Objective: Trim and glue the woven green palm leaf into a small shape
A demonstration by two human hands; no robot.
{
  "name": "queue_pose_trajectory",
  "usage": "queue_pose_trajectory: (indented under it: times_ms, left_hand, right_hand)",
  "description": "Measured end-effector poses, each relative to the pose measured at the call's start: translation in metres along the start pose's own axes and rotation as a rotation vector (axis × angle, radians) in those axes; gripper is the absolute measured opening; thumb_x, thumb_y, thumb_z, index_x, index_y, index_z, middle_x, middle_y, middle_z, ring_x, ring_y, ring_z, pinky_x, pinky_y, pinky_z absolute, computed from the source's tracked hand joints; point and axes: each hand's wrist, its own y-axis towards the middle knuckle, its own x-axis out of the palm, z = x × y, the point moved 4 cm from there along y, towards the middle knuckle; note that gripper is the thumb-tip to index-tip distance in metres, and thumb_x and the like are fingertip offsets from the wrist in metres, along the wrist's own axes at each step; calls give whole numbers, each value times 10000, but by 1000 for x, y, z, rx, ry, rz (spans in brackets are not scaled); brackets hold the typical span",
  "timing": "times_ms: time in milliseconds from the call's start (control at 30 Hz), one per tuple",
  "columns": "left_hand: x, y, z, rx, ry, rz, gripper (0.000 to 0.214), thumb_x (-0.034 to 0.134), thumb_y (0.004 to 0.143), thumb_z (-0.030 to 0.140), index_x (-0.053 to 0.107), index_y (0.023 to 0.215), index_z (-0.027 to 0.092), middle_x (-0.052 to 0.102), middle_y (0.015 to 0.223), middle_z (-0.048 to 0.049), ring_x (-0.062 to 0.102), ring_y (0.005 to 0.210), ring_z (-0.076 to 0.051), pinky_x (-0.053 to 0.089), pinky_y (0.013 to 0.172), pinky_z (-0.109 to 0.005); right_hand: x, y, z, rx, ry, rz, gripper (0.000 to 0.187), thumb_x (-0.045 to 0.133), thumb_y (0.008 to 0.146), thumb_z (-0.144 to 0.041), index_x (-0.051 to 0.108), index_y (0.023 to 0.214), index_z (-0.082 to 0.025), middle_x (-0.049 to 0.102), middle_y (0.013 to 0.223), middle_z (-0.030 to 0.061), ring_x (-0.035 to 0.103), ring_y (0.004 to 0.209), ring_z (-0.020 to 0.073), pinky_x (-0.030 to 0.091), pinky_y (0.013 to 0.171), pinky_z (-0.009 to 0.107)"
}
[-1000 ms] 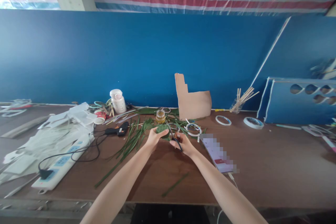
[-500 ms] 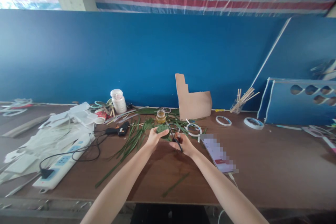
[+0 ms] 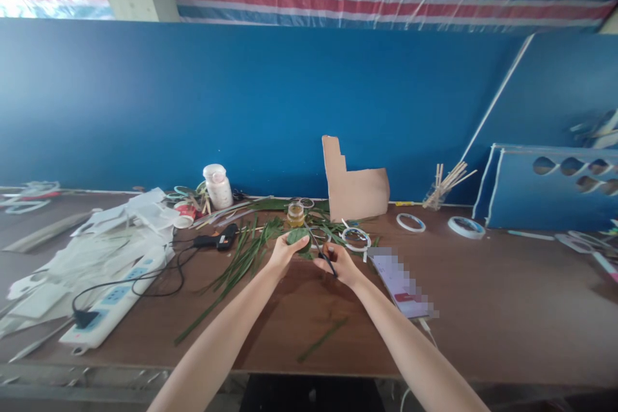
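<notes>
In the head view, my left hand (image 3: 284, 255) pinches a small rounded green leaf piece (image 3: 298, 240) between thumb and fingers. Close on its right, my right hand (image 3: 340, 264) is closed round a pair of dark-handled scissors (image 3: 327, 262). The blades point up and away, beside the leaf's right edge; whether they touch it I cannot tell. Behind the leaf stands a small glass jar (image 3: 295, 214) with yellowish contents. Long green leaf strips (image 3: 241, 254) lie left of my left hand, and a single strip (image 3: 322, 340) lies nearer the table's front edge.
To the left are a black glue gun (image 3: 217, 239), a white power strip (image 3: 113, 299) and a heap of white scraps (image 3: 91, 257). A phone (image 3: 398, 283) lies right of my right hand. Tape rolls (image 3: 356, 239) and a cardboard cut-out (image 3: 360, 190) are farther back.
My right hand and the scissors have shifted very slightly to the right, away from the leaf. My left hand still holds the leaf in nearly the same place.
</notes>
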Motion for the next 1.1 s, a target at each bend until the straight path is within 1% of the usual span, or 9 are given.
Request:
queue_pose_trajectory:
  times_ms: [133, 233, 367, 467, 733, 900, 967, 1100]
  left_hand:
    - [-4, 2, -2, -8, 34, 47, 353, 824, 497, 362, 696, 704, 105, 664, 626, -24, 556, 550, -111, 419, 563, -229]
    - [-5, 3, -1, 19, 74, 46, 328, 820, 506, 360, 694, 670, 106, 655, 602, -18, 542, 531, -103, 411, 548, -226]
    - [-4, 3, -1, 41, 98, -14, 297, 818, 516, 342, 701, 657, 109, 655, 597, -18, 547, 536, -109, 416, 560, -233]
    - [-3, 2, -1, 46, 108, -73, 276, 811, 538, 323, 712, 684, 111, 665, 619, -24, 560, 557, -118, 424, 580, -241]
    - [-2, 1, 2, 46, 115, -125, 274, 810, 539, 318, 716, 693, 112, 671, 628, -31, 574, 564, -135, 432, 592, -258]
    - [-1, 1, 3, 49, 113, -106, 278, 815, 525, 319, 704, 672, 110, 656, 606, -20, 555, 546, -119, 422, 578, -243]
    - [-2, 1, 3, 47, 108, -76, 287, 818, 516, 322, 698, 669, 111, 650, 599, -14, 548, 542, -113, 415, 569, -236]
    - [-5, 4, 1, 54, 80, 1, 325, 817, 515, 338, 700, 724, 118, 665, 646, -17, 560, 573, -118, 417, 577, -231]
  right_hand:
    - [0, 0, 0, 16, 2, -1, 357, 652, 686, -295, 322, 594, -192, 298, 569, -74, 283, 533, 66, 234, 513, 221]
    - [1, 0, -1, 14, -4, -9, 363, 663, 677, -323, 336, 594, -192, 304, 560, -73, 292, 533, 69, 238, 516, 222]
    - [2, 0, -2, 17, 13, -20, 365, 658, 681, -356, 342, 593, -193, 319, 554, -70, 306, 529, 73, 243, 516, 224]
    - [0, 0, -4, 9, 9, -23, 371, 657, 682, -349, 331, 593, -195, 303, 559, -71, 287, 530, 71, 230, 511, 223]
    - [-3, -1, -10, -20, -67, -81, 384, 659, 680, -314, 303, 600, -195, 274, 589, -69, 260, 547, 67, 219, 507, 218]
    - [-2, 0, -11, 8, -47, -76, 389, 656, 679, -309, 292, 597, -199, 275, 567, -75, 254, 530, 62, 214, 493, 216]
    - [-2, 0, -8, 9, -44, -53, 382, 651, 682, -308, 296, 593, -198, 274, 562, -76, 255, 527, 62, 215, 492, 217]
    - [-2, 0, -3, 2, -40, -4, 359, 652, 675, -313, 324, 590, -192, 297, 563, -73, 279, 531, 65, 234, 504, 220]
